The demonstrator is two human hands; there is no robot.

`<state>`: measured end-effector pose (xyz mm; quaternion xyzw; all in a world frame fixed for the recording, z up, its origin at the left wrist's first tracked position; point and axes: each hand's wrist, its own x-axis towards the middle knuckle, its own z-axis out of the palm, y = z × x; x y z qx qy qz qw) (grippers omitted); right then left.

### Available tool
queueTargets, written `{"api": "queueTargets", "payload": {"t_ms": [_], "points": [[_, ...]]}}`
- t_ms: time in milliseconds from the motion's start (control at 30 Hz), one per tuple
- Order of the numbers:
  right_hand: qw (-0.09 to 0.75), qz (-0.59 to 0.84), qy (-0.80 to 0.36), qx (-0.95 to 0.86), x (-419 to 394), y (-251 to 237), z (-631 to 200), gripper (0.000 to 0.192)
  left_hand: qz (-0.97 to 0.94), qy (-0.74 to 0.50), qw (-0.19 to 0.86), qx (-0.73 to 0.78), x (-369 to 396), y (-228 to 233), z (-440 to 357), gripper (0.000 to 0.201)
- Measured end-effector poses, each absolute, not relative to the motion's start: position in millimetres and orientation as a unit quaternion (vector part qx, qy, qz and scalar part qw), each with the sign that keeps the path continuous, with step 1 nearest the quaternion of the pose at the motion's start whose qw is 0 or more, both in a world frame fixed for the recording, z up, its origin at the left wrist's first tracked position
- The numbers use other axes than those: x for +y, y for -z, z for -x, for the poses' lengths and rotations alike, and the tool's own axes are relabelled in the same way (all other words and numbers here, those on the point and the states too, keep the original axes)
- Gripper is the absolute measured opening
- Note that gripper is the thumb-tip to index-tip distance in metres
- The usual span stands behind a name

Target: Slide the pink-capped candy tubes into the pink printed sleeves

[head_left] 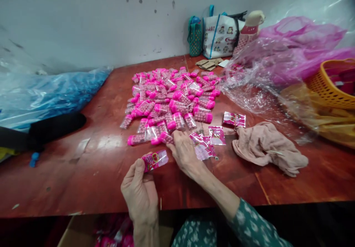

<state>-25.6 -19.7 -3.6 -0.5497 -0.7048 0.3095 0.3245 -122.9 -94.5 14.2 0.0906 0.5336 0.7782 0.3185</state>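
Observation:
My left hand point(141, 193) holds up a small clear sleeve with a pink printed label point(154, 160) near the table's front edge. My right hand point(185, 151) reaches forward and its fingers close on a pink-capped tube of candy point(164, 138) at the near edge of a big pile of such tubes point(172, 97). Just right of that hand lie several flat printed sleeves point(206, 143), and one more sleeve point(234, 119) lies farther right.
A crumpled pinkish cloth point(267, 147) lies right of the sleeves. Clear and pink plastic bags point(280, 60) and an orange basket point(331, 82) fill the right side. A blue plastic bag point(47, 95) sits left. Tote bags point(219, 36) stand against the wall. The red wooden table point(83, 173) ends just before me.

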Motion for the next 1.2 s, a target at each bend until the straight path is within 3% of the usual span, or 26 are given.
{"api": "queueTargets", "payload": {"t_ms": [133,267,367,700,1100,1200], "points": [[0.349,0.542,-0.386,-0.660,-37.3,3.0,-11.8,0.017,-0.099,-0.797,0.290,0.520,-94.2,-9.5,126.3,0.013],[0.394,0.459,-0.622,-0.496,-57.2,-8.3,-38.1,0.029,-0.144,-0.798,0.273,0.518,-93.7,-3.8,121.0,0.009],[0.412,0.420,-0.694,-0.414,-69.2,-15.8,-42.1,0.030,-0.157,-0.796,0.264,0.522,-93.8,-1.7,113.9,0.009],[0.414,0.433,-0.666,-0.444,-81.2,-5.8,-42.6,0.023,-0.139,-0.785,0.323,0.511,-93.5,-0.4,104.0,0.007],[0.416,0.425,-0.655,-0.465,-79.3,-1.5,-47.0,0.022,-0.132,-0.701,0.493,0.498,-93.8,4.0,98.8,0.026],[0.395,0.447,-0.617,-0.513,-76.4,-1.0,-53.2,0.022,-0.110,-0.707,0.472,0.515,-95.4,6.7,100.4,0.025]]}}
